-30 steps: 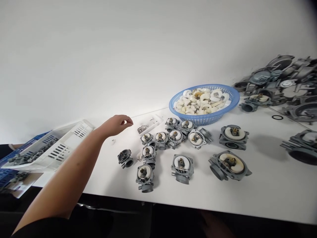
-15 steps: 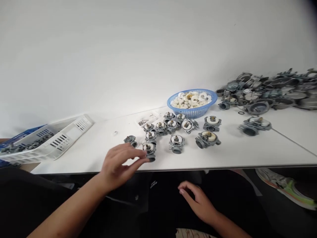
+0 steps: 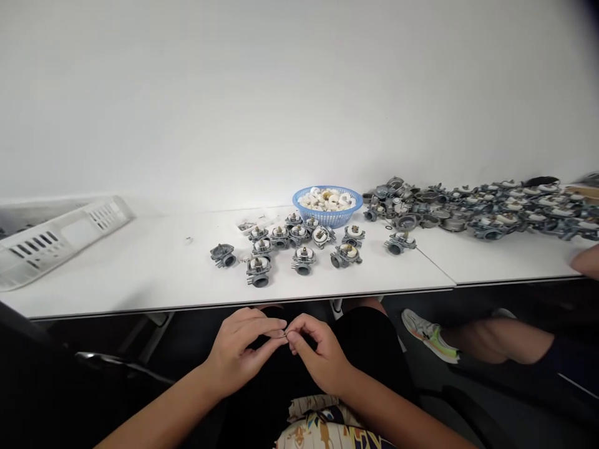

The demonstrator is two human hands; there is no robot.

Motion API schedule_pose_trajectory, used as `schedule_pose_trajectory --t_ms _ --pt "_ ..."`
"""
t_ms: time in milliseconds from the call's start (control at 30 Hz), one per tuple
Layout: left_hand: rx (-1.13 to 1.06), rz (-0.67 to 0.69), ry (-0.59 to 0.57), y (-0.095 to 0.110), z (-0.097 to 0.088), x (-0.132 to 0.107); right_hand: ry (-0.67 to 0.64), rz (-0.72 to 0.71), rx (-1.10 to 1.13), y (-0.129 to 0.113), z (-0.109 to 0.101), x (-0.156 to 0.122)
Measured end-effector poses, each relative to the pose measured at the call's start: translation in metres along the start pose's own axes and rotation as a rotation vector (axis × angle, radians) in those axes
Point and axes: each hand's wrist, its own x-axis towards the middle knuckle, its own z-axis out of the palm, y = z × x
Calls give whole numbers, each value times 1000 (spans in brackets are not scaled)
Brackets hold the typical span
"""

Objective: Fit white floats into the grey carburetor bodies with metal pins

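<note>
Above my lap, just in front of the table edge, my left hand (image 3: 243, 343) and my right hand (image 3: 321, 352) meet fingertip to fingertip. Both are closed in a pinch around something small and thin, too small to name. The nearest carburetor body (image 3: 259, 272) stands on the table beyond my left hand, with a white float on top. Close by are another carburetor with a float (image 3: 304, 259) and a carburetor body without a visible float (image 3: 223, 255). Several more float-fitted carburetors (image 3: 279, 236) cluster behind them.
A blue basket (image 3: 327, 218) of white floats stands against the wall. Behind the cluster lies a small white tray (image 3: 255, 223) of tiny parts. A white crate (image 3: 60, 243) is at left. Carburetor parts (image 3: 440, 209) pile up at right, near another person's hand (image 3: 587, 262).
My left hand has drawn back from the front carburetor to my lap. My right hand has come up to meet it. The view has turned toward the right.
</note>
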Motion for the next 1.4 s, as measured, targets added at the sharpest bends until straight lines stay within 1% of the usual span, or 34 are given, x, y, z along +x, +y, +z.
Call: schedule_pose_trajectory --t_ms 100,167,233,267,300,333,400,467,533,633,767,900,1000,1100,1200,1267,1400 --pt "57 -18 -17 -9 6 -1 71 31 -35 11 -1 -3" --pt "143 -53 25 -20 4 6 151 42 -75 17 -4 -3" --pt "229 -162 114 -35 -2 17 226 42 -115 22 -8 -1" --pt "263 -245 149 -44 -5 23 252 37 -133 23 -9 1" --pt "280 -328 157 -54 -9 29 268 27 -152 24 -9 3" --pt "279 -407 143 -64 -12 34 272 15 -169 25 -10 4" --pt "248 -532 50 -81 -15 40 265 -13 -198 24 -9 7" --pt "206 -592 -61 -94 -15 41 244 -31 -222 23 -6 9" --pt "178 -600 -127 -101 -12 38 225 -37 -237 21 -4 12" --pt "140 -631 -126 -104 -8 32 212 -32 -242 18 -2 22" --pt "-13 -743 -67 -104 -4 30 232 -51 -252 18 3 51" --pt "-162 -789 35 -108 2 28 276 -47 -214 28 10 86" --pt "-241 -787 71 -113 4 25 290 -16 -130 40 14 102" --pt "-388 -763 54 -116 3 23 268 45 -14 47 17 109" --pt "-526 -757 42 -117 0 23 218 91 61 49 17 111" --pt "-548 -769 62 -117 0 25 198 103 65 49 18 112" --pt "-510 -763 82 -118 3 26 167 107 57 52 18 114"
